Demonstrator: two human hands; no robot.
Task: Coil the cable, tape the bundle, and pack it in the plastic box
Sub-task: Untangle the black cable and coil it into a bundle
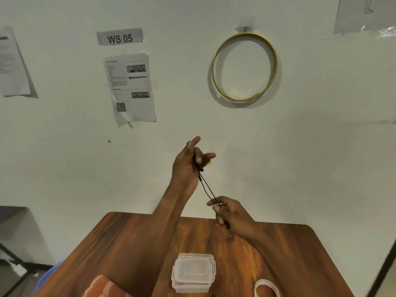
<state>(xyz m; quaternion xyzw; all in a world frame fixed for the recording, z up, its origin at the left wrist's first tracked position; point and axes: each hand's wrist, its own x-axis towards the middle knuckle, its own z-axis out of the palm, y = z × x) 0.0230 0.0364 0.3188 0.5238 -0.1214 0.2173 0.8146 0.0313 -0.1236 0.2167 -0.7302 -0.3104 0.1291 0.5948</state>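
A thin black cable [207,189] is stretched in two strands between my hands, above the far part of the wooden table [132,243]. My left hand [188,163] is raised high in front of the wall and grips a coiled part of the cable, with two fingers sticking out; a small yellow bit shows beside it. Lower and to the right, my right hand [231,213] pinches the cable's other end. The clear plastic box [193,273], lid on, stands near the table's front edge. A roll of white tape [266,287] lies to its right, partly cut off.
An orange-red object [102,288] lies at the front left of the table. On the wall hang a gold ring [244,67], a "WS 05" sign [120,37] and printed sheets [130,86]. A blue thing [46,277] sits below the table's left edge.
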